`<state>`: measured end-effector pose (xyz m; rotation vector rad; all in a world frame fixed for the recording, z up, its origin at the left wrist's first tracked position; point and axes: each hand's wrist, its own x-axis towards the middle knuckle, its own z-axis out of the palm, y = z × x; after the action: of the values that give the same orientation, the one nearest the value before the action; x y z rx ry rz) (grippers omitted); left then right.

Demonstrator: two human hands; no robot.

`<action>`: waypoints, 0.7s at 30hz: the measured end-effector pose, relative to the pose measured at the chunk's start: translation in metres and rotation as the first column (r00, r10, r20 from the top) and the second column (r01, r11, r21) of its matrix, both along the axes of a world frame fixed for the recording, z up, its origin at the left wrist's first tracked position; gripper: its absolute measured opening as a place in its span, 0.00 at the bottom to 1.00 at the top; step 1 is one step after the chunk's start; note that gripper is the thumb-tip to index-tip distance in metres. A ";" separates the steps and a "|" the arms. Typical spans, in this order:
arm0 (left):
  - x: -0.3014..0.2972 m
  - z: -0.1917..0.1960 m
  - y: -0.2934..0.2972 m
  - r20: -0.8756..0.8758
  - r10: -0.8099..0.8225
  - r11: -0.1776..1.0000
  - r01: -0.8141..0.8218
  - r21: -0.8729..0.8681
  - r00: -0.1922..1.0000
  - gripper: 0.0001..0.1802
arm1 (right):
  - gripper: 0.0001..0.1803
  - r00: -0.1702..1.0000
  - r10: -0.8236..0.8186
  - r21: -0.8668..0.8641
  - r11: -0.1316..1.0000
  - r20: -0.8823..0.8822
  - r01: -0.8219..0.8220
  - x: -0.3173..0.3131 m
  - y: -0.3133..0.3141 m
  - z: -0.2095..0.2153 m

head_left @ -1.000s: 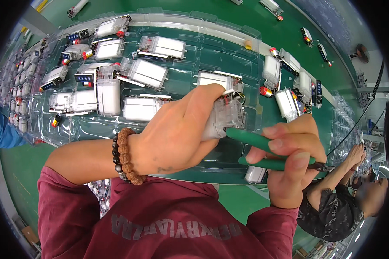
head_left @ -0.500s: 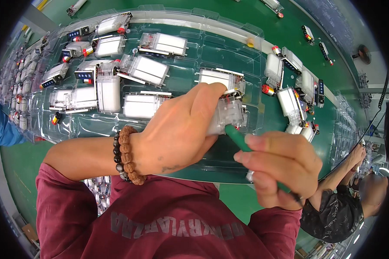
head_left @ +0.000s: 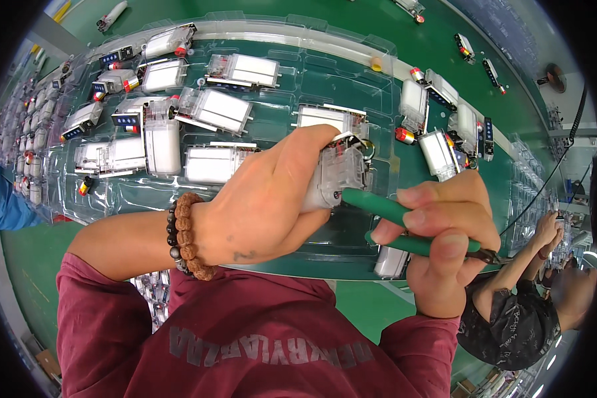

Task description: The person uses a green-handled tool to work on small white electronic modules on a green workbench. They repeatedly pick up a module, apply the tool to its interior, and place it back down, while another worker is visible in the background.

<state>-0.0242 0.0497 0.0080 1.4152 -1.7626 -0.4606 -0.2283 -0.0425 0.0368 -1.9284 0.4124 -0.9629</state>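
Observation:
My left hand (head_left: 265, 202) is closed around a clear-and-white plastic unit (head_left: 341, 169), whose transparent end sticks out past the fingers. A small metal ring shows at that end. In my right hand (head_left: 454, 229) I grip green-handled pliers (head_left: 378, 205) turned backwards, with the dark jaws pointing right, away from the unit. The tip of one handle touches, or nearly touches, the unit's near corner; exact contact is hard to tell. The second handle lies lower, under my fingers. Just beyond my left hand lies another white unit (head_left: 322, 118) in the clear tray (head_left: 335, 86).
Several similar units (head_left: 229, 109) with white bodies and dark strips fill the tray's left part. More units (head_left: 438, 152) lie to the right with red-and-gold cylinders (head_left: 404, 135). Stacked trays (head_left: 43, 113) stand far left. A co-worker in a dark patterned shirt (head_left: 511, 331) is at the right.
My right hand has shifted slightly right and turned, so both plier handles and the jaws now show. The handle tip stays by the unit's near corner. My left hand keeps its hold.

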 end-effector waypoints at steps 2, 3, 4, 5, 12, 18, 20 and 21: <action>0.000 -0.001 0.000 -0.004 -0.006 1.000 0.006 -0.013 1.000 0.39 | 0.18 1.000 0.010 -0.012 1.000 -0.010 -0.010 0.000 0.000 0.000; 0.000 -0.001 0.000 -0.006 -0.007 1.000 0.007 -0.021 1.000 0.38 | 0.19 1.000 0.016 -0.023 1.000 -0.016 -0.016 0.000 0.000 0.001; 0.000 -0.001 0.000 -0.007 -0.008 1.000 0.008 -0.030 1.000 0.38 | 0.20 1.000 0.022 -0.035 0.999 -0.019 -0.022 0.000 0.001 0.000; 0.000 -0.002 0.001 -0.002 -0.006 0.999 0.006 -0.041 1.000 0.38 | 0.21 0.999 0.035 -0.058 0.998 -0.016 -0.036 0.001 0.001 0.002; -0.002 -0.003 -0.002 0.027 0.012 0.998 -0.010 -0.061 1.000 0.38 | 0.15 0.980 0.194 -0.481 0.864 0.047 -0.148 0.007 -0.004 0.003; -0.002 -0.003 -0.002 0.031 0.024 0.997 -0.022 -0.074 0.999 0.39 | 0.08 0.947 0.058 -0.249 0.968 0.315 0.024 0.009 0.008 -0.013; -0.001 -0.003 -0.001 0.037 0.029 0.997 -0.026 -0.070 0.999 0.40 | 0.07 0.967 0.015 -0.237 0.970 0.255 0.047 0.008 0.012 -0.009; -0.002 -0.001 -0.001 0.039 0.029 0.997 -0.027 -0.070 0.999 0.40 | 0.07 0.975 0.000 -0.240 0.969 0.224 0.056 0.007 0.013 -0.006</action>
<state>-0.0259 0.0486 0.0068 1.4074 -1.7715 -0.3548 -0.2213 -0.0296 0.0305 -2.0081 0.1971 -1.2844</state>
